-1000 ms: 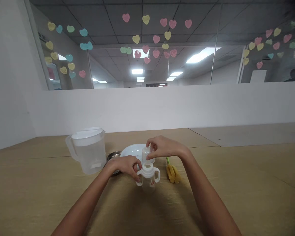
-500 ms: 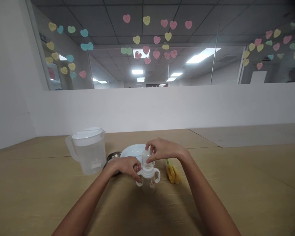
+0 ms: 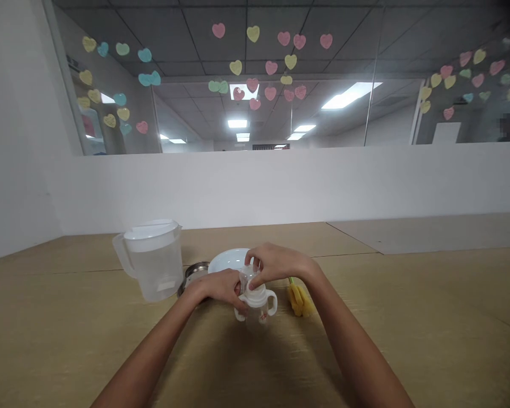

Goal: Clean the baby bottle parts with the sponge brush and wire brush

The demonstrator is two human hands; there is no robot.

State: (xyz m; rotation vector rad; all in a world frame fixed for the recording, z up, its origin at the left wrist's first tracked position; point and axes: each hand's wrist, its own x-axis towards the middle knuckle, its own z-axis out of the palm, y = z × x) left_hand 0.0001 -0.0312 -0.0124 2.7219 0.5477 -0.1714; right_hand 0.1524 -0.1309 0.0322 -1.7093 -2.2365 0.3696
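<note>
A clear baby bottle [image 3: 256, 317] with a white collar and two white side handles stands upright on the table. My left hand [image 3: 225, 287] is closed around the bottle's left handle and collar. From above, my right hand [image 3: 272, 265] grips a clear, dome-shaped bottle cap [image 3: 247, 275] between thumb and fingers. The cap sits over the bottle's top, around the nipple area, and looks slightly tilted to the left. Whether its rim touches the collar I cannot tell, as my fingers cover part of it.
A lidded clear pitcher [image 3: 157, 266] stands at the left. Behind my left hand are a round metal container [image 3: 195, 272] and a white bowl [image 3: 227, 259]. A yellow sponge brush [image 3: 300, 300] with a green handle lies right of the bottle. A white wall [image 3: 255, 187] rises behind the table.
My right hand has brought the cap lower and slightly left, down over the bottle's top. My left hand stays at the left handle, its fingers a little nearer the collar.
</note>
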